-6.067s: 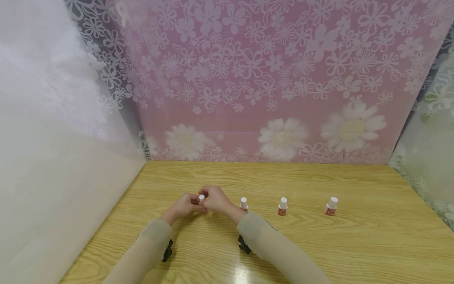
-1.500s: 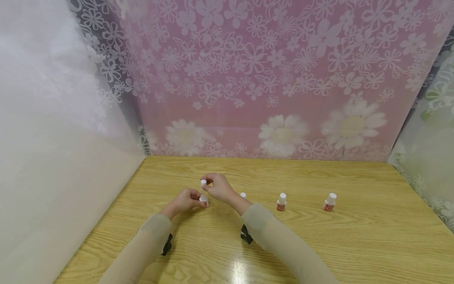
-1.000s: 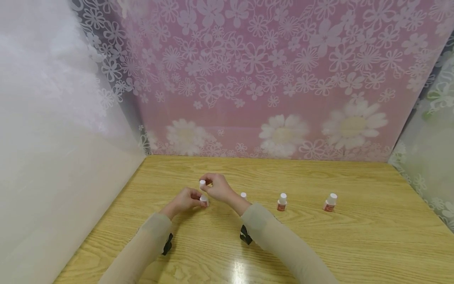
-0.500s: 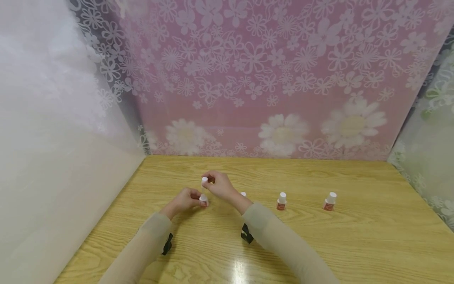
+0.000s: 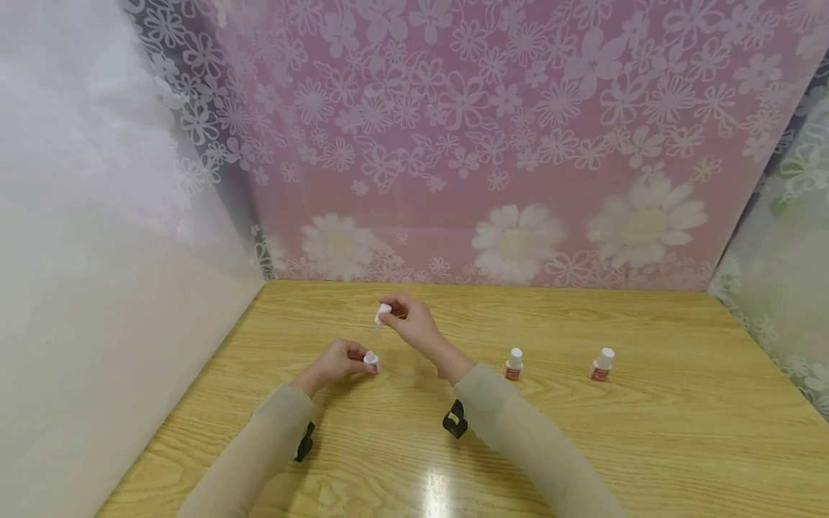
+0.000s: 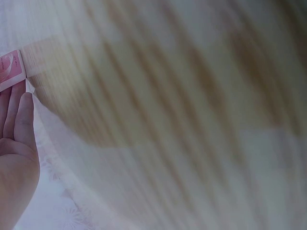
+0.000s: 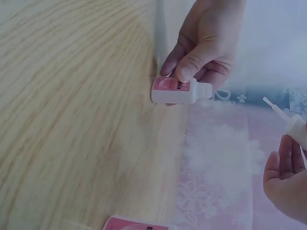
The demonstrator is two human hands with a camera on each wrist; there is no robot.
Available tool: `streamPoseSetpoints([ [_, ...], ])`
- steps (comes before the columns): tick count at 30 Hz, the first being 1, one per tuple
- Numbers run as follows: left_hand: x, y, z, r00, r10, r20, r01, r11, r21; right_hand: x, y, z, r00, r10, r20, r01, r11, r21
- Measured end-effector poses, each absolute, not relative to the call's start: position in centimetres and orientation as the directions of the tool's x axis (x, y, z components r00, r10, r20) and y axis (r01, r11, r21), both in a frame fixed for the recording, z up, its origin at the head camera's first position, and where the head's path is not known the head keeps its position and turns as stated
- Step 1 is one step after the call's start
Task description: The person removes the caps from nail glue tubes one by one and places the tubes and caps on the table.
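Note:
My left hand (image 5: 337, 362) pinches a small white bottle (image 5: 371, 365) with a red label, upright on the table toward the left. Thumb and fingers hold its sides, and in the right wrist view its narrow neck (image 7: 204, 91) is bare. Above and slightly right, my right hand (image 5: 416, 325) pinches a white cap (image 5: 383, 313) between thumb and fingertips. A thin brush stem (image 7: 276, 108) sticks out of the cap, pointing down toward the bottle and apart from its neck. The left wrist view catches only the bottle's label (image 6: 10, 69) beside the left fingers.
Two capped bottles of the same kind, one (image 5: 514, 365) right of centre and one (image 5: 601, 365) farther right, stand on the wooden table (image 5: 648, 446). Another bottle (image 7: 136, 224) is mostly hidden behind my right wrist in the head view. A flowered pink sheet (image 5: 421, 187) closes off the back.
Both hands were together at the capped bottle 6.1 s ago. My right hand has since raised the cap up and to the right, now tilted with its stem showing. My left hand stays put.

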State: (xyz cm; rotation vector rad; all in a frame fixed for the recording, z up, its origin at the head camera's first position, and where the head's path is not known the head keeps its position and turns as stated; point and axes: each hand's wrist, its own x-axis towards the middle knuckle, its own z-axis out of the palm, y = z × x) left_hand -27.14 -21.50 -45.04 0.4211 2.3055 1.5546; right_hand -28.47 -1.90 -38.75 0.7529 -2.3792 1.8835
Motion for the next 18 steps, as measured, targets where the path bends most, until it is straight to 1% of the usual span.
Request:
streamPoseSetpoints([
  [5, -27.16, -21.52, -44.94, -0.900, 0.421, -0.114, 0.048, 0.356, 0.933, -28.46, -1.51, -38.44, -0.899, -0.346, 0.267, -0.314, 0.087, -0.945],
  [13, -27.04, -21.50, -44.73, -0.905, 0.411, -0.110, 0.048, 0.355, 0.934, -28.19, -1.10, -38.19, -0.929, -0.311, 0.200, -0.189, -0.067, -0.980],
  [18, -27.15, -21.54, -44.80, -0.905, 0.413, -0.100, 0.056, 0.348, 0.936, -28.45, -0.95, -38.47, -0.942, -0.292, 0.169, -0.146, -0.097, -0.984],
])
